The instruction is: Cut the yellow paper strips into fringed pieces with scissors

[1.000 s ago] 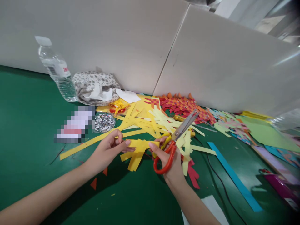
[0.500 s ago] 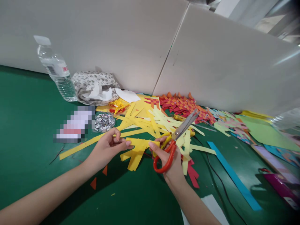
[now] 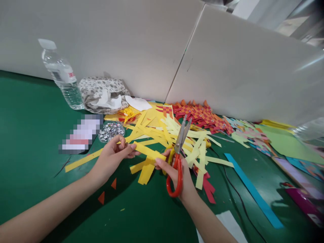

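A short yellow paper strip (image 3: pixel 147 151) is stretched between my two hands. My left hand (image 3: pixel 115 153) pinches its left end between thumb and finger. At the strip's right end, the thumb and finger of my right hand (image 3: pixel 178 175) grip it. Scissors (image 3: pixel 178 152) with one red and one yellow handle also hang in my right hand, blades pointing up and slightly apart. Just below the held strip lie several short yellow paper pieces (image 3: pixel 146 171). Behind my hands is a heap of long yellow and pale yellow strips (image 3: pixel 164 131).
Woven red-orange paper fish (image 3: pixel 194 114) are piled by the grey partition. Left of them stand a tub of googly eyes (image 3: pixel 111 131), a patterned cloth bag (image 3: pixel 101 84) and a water bottle (image 3: pixel 63 77). A blue strip (image 3: pixel 253 189) and a black cord (image 3: pixel 240 199) lie at right.
The yellow strip has tilted, its left end now higher, and it has been raised off the short pieces. My right hand has turned, swinging the scissor blades from right-pointing to nearly upright.
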`<state>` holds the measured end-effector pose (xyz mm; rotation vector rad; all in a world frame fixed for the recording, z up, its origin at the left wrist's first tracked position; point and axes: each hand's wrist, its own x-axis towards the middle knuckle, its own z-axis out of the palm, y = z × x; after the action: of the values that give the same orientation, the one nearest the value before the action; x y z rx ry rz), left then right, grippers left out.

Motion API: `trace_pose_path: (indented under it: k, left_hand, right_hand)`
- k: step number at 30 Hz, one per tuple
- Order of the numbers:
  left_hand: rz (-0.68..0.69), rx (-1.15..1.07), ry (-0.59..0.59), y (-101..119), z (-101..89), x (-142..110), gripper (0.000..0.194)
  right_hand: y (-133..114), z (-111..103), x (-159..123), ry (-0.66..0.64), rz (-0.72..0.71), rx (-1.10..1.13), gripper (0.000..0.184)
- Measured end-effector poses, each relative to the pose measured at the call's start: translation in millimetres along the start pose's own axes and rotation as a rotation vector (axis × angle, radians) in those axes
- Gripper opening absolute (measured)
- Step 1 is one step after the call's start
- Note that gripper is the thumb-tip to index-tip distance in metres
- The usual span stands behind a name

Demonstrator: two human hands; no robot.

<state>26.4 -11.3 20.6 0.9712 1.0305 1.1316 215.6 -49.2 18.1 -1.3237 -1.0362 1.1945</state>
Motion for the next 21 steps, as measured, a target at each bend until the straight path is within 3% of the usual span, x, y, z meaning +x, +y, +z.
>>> trace_pose_path:
  k: [7,16,21]
  left_hand:
    - [-0.009,0.005,-0.019,-1.8,-0.8,0.0,0.039]
    - [-0.038,-0.033,-0.002,-1.8,-3.7,0.5,0.036]
    - [-0.076,-0.083,-0.033,-3.3,-2.2,-0.9,0.040]
  right_hand:
    - [-4.1,1.0,2.3,0.078,0.042,0.081,0.036]
    - [-3.8,-0.4,4.1,0.021,0.003,0.036,0.042]
    - [-2.0,0.0,4.1,0.054,-0.019,0.030,0.043]
